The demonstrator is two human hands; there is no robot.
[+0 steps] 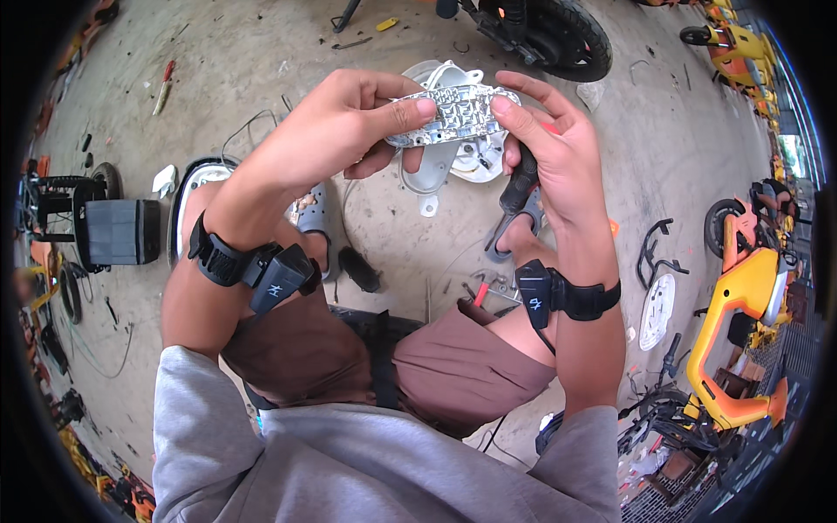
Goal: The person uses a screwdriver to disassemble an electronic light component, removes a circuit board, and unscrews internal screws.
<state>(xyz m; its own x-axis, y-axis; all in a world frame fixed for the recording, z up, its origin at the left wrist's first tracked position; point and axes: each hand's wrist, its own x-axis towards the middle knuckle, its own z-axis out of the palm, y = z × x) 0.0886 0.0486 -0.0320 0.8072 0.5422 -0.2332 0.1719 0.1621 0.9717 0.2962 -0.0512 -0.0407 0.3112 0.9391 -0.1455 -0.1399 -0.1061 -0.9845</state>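
Both hands hold up a long, silvery-white panel (455, 113) with rounded ends and raised rectangular details on its face. It looks like the inside of a lamp or display unit. My left hand (357, 118) pinches its left end, thumb on top and fingers beneath. At the right end my right hand (558, 139) presses its thumb on the face. A screwdriver with a black and red handle (520, 179) is also tucked in my right hand, handle pointing down. Behind the panel, on the floor, lies a white and grey housing (427, 174), partly hidden by it.
A hammer with a red handle (481, 288) lies near my right foot. A red-handled tool (164, 87) is on the floor at far left. A motorbike wheel (571, 39) stands ahead, a black box (122, 233) at left, and a yellow scooter frame (728, 331) at right.
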